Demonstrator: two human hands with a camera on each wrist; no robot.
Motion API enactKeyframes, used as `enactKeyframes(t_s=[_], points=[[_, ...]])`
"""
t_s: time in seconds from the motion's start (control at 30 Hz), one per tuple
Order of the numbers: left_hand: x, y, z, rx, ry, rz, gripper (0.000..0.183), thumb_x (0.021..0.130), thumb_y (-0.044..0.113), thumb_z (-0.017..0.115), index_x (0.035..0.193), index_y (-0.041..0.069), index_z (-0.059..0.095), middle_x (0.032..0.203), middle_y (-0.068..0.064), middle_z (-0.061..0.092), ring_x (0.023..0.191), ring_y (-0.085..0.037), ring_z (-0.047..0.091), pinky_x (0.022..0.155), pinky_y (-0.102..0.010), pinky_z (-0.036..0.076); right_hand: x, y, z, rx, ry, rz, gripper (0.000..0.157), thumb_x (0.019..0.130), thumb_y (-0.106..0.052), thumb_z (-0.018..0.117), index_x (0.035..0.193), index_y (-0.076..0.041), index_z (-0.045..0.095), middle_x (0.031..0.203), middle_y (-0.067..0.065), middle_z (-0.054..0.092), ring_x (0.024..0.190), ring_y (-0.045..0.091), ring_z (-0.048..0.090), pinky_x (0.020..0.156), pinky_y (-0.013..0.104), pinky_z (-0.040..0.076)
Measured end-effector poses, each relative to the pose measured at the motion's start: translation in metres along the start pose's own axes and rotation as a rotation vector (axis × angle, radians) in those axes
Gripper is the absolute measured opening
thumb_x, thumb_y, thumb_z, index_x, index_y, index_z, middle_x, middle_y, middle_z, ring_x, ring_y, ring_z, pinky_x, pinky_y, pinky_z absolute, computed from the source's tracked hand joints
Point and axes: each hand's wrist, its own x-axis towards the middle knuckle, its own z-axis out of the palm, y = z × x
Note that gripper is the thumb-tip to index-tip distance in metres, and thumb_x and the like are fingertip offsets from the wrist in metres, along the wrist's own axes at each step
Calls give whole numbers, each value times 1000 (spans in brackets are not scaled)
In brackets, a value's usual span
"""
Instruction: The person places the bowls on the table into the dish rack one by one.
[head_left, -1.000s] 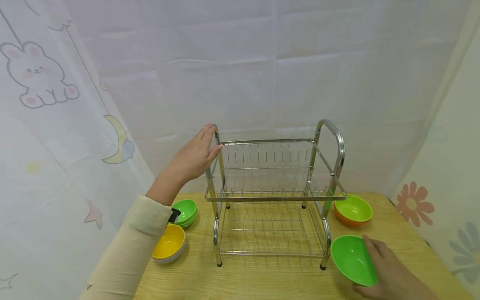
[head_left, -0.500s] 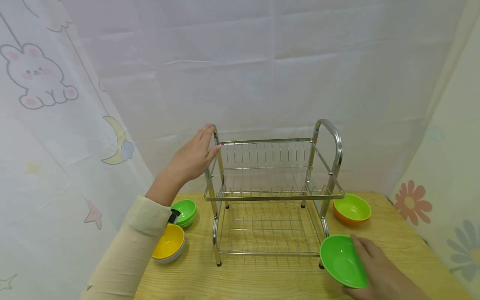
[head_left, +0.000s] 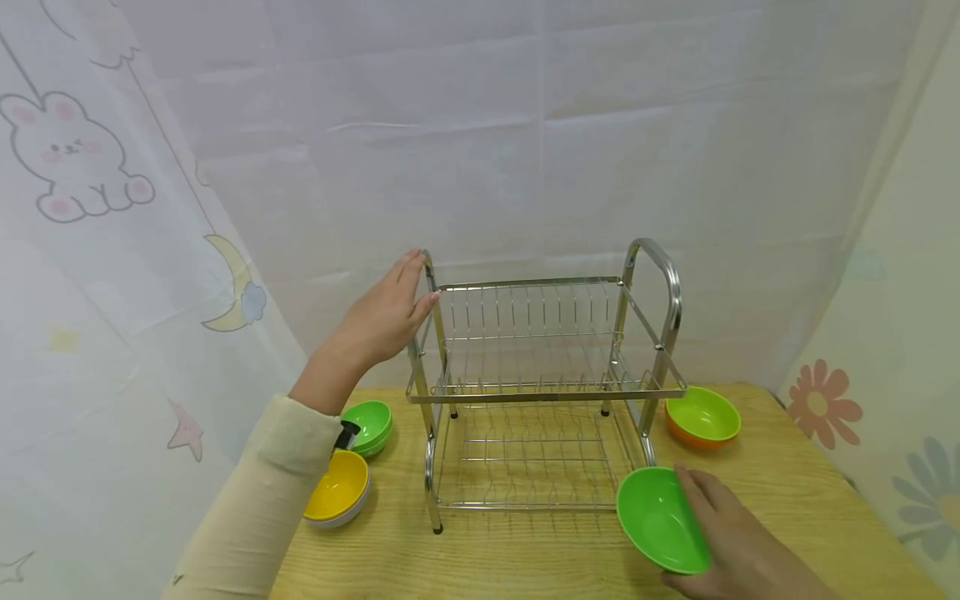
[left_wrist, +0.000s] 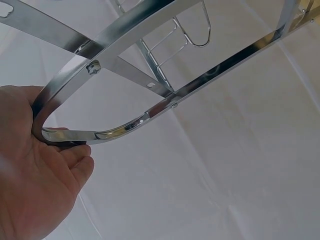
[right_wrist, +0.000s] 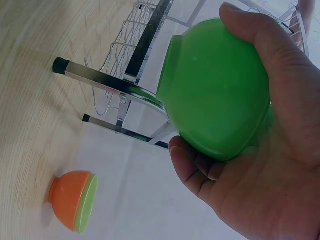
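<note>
A two-tier metal dish rack (head_left: 551, 397) stands on the wooden table. My left hand (head_left: 386, 312) holds the top of its left handle; in the left wrist view, the thumb and fingers lie around the bent tube (left_wrist: 70, 135). My right hand (head_left: 731, 537) grips a green bowl (head_left: 660, 521) by its side, thumb at the rim and fingers beneath. The bowl is tilted and held in front of the rack's right front leg, hiding that leg's foot in the head view. The right wrist view shows the bowl's outside (right_wrist: 215, 90) within the hand.
Right of the rack sits a lime-green bowl with an orange outside (head_left: 703, 417). To the left are stacked green bowls (head_left: 369, 425) and a yellow bowl (head_left: 339, 483) in a pale one, partly behind the left sleeve. A printed white curtain (head_left: 487, 167) hangs behind the table.
My right hand has carried the green bowl leftward, to in front of the rack's right front leg. The left hand stays on the rack's handle. The view has shifted slightly.
</note>
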Motion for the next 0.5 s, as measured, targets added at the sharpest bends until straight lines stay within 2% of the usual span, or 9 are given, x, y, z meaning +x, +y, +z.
enactKeyframes(t_s=[0.2, 0.4, 0.5], points=[[-1, -1, 1, 0, 5, -6, 70, 110, 42, 35, 163, 5, 7, 170, -11, 5, 157, -27, 9, 125, -46, 18, 5, -6, 4, 12, 19, -20, 128, 52, -53, 96, 145, 13, 39, 136, 23, 50, 108, 29, 61, 83, 49, 59], [-1, -3, 3, -2, 16, -1, 69, 110, 40, 37, 163, 5, 8, 170, -11, 5, 157, -28, 9, 125, -47, 18, 12, -14, 6, 27, 47, -63, 124, 53, -49, 97, 146, 10, 41, 134, 16, 52, 106, 21, 59, 81, 41, 60], [0, -3, 3, -5, 20, 6, 69, 110, 39, 37, 163, 4, 9, 170, -12, 6, 156, -28, 9, 125, -47, 17, 14, -17, 7, 31, 34, -57, 122, 55, -49, 96, 147, 9, 41, 136, 13, 51, 106, 18, 57, 82, 36, 59]])
